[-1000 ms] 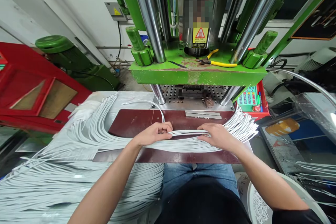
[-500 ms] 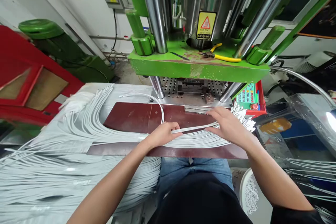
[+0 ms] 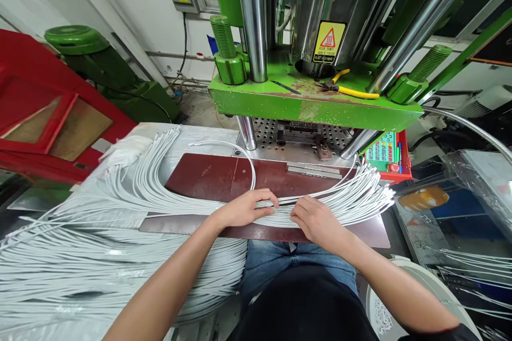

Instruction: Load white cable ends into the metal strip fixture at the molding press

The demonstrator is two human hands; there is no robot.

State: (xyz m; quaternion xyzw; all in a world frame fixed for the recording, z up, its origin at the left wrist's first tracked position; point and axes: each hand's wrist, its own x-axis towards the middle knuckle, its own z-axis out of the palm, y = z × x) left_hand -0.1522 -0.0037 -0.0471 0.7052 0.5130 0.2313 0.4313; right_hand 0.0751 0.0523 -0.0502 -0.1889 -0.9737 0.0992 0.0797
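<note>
A long bundle of white cables (image 3: 352,202) curves across the dark red board (image 3: 200,173) in front of me. My left hand (image 3: 250,206) is wrapped round some of the cables near the middle, thumb below and fingers above. Close to its right, my right hand (image 3: 314,218) rests on the bundle with its fingers curled and pressed together at the cables. One separate cable (image 3: 253,168) loops up behind my left hand. Two metal bars (image 3: 314,171) lie on the board beyond my right hand.
Behind the board stands a green press (image 3: 316,106) with yellow-handled pliers (image 3: 352,92) on it. A red control box (image 3: 404,170) is at the right. More cables (image 3: 120,272) are piled at the left. A white bucket (image 3: 424,277) stands lower right.
My right hand has moved left and down along the bundle, off the cable ends, towards my left hand. The view has shifted slightly. My left hand still holds cables.
</note>
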